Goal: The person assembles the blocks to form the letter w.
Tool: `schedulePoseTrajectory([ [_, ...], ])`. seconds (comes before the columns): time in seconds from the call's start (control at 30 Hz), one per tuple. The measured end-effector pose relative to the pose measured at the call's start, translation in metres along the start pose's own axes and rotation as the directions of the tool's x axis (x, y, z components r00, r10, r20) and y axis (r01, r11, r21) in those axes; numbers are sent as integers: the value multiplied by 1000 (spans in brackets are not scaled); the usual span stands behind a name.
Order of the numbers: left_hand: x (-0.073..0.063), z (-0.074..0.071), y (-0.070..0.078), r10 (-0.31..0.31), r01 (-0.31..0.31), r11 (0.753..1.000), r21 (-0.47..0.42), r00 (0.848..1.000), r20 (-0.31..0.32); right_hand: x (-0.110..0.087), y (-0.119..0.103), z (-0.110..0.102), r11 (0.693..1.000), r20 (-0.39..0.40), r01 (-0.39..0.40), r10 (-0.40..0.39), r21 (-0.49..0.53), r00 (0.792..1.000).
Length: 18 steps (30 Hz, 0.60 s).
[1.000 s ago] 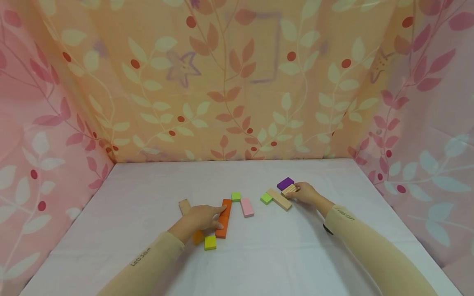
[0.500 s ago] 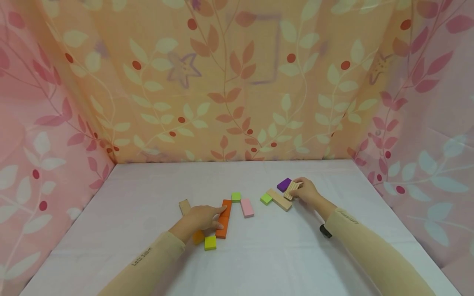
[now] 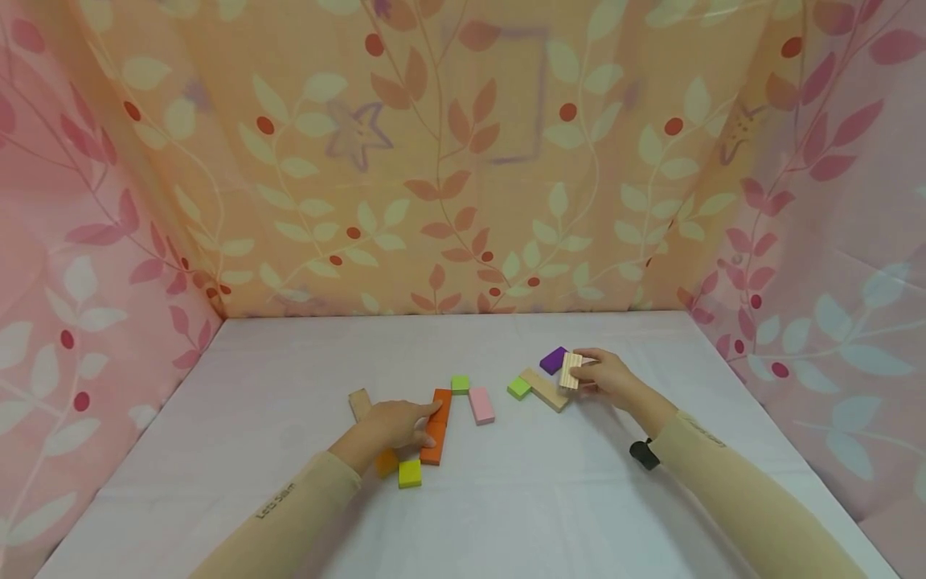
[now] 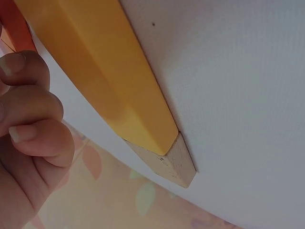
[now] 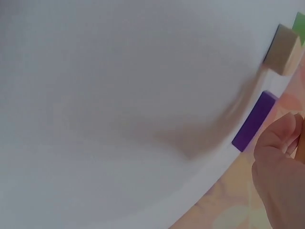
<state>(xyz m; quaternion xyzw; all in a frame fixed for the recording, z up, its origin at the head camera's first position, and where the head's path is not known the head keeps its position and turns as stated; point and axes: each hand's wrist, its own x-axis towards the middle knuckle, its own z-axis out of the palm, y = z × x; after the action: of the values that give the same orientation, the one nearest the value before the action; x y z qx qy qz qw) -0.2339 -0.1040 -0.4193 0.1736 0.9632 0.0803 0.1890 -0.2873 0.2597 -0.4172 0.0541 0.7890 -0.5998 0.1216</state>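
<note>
In the head view my left hand (image 3: 391, 424) touches two orange-red blocks (image 3: 432, 452) laid end to end, index finger on the far one and thumb on the near one. Its other fingers curl loosely in the left wrist view, beside a yellow-orange block (image 4: 102, 67) and a tan wooden block (image 4: 167, 164). My right hand (image 3: 611, 378) pinches a striped light-wood block (image 3: 570, 371), raised with its striped face toward me. A purple block (image 3: 553, 360) lies just behind it, and a tan plank (image 3: 542, 389) lies to its left.
Between the hands lie a pink block (image 3: 481, 406) and a green block (image 3: 460, 385). Another green block (image 3: 518, 388) touches the tan plank. A yellow block (image 3: 409, 474) sits nearest me. A leaf-patterned curtain (image 3: 463, 201) borders the white table (image 3: 521, 507) behind and at both sides.
My right hand has lifted the striped block and turned it from lying slanted to upright, drawing it off the purple block's front. My left hand stays on the orange-red blocks.
</note>
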Motion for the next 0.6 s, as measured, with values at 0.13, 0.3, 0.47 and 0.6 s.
schedulePoseTrajectory([
  [0.13,1,1,-1,9,-9,1000,3,1000,0,-5,-2,3,1000,24,-15,15,7,1000],
  [0.3,1,1,-1,14,-14,1000,8,1000,-1,-13,-5,11,1000,53,18,-18,5,998],
  [0.47,1,1,-1,19,-19,1000,15,1000,-2,-20,-7,16,999,78,36,-35,-5,996],
  [0.6,2,0,-1,18,-18,1000,13,1000,1,-24,-9,19,999,86,33,-30,-34,996],
])
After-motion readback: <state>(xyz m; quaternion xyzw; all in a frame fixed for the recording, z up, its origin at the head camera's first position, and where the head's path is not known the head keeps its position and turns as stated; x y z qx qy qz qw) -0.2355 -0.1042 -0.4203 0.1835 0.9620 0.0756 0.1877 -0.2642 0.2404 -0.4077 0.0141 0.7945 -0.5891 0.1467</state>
